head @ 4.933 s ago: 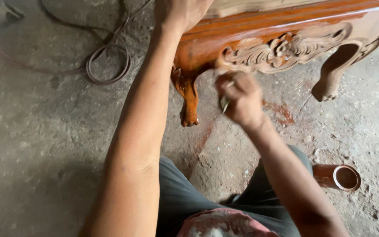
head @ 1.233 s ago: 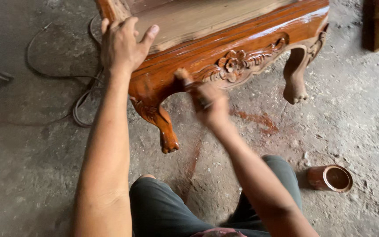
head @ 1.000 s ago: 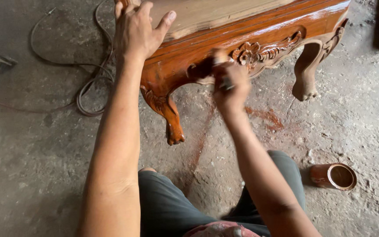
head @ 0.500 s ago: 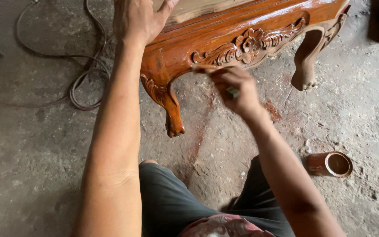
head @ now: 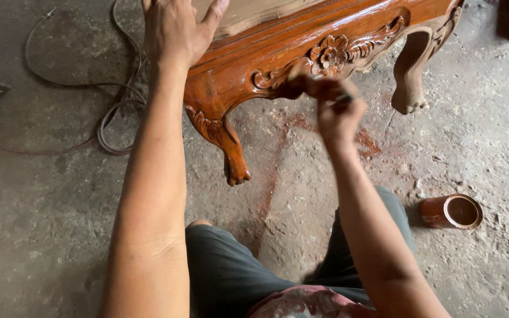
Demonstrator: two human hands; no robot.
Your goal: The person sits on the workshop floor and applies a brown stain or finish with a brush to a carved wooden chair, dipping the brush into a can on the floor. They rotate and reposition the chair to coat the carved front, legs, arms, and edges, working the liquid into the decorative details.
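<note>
carved stool: a low wooden piece (head: 248, 82) with curved legs and a glossy orange-brown coat, standing on the concrete floor (head: 60, 224) just ahead of the person's knees.
look of it: the front rail bears a carved flower (head: 328, 54) with scrolling leaves to either side; the finish looks wet and shiny on the rail and on the near leg (head: 228, 150), while the top panel is paler and dull.
left hand: the left hand (head: 175, 26) lies flat, fingers spread, on the top corner of the stool, bracing it and gripping nothing.
right hand: the right hand (head: 334, 109) is closed around a small dark-tipped applicator (head: 293, 88), probably a brush though it is blurred, whose tip touches the underside of the rail just below the carving.
tin: a small round tin (head: 452, 212) of brown finish lies on the floor, well to the right of the right forearm.
risk, drips: reddish stains already mark the floor beneath the rail; an overloaded tip could run and pool in the carving.
risk, smudge: the bracing palm sits close to the shiny edge and could mar the coat if it slips.
risk, tin: a shifted knee or elbow might knock it.
cable: a coiled cord (head: 113, 118) lies to the left, clear of the stool.
</note>
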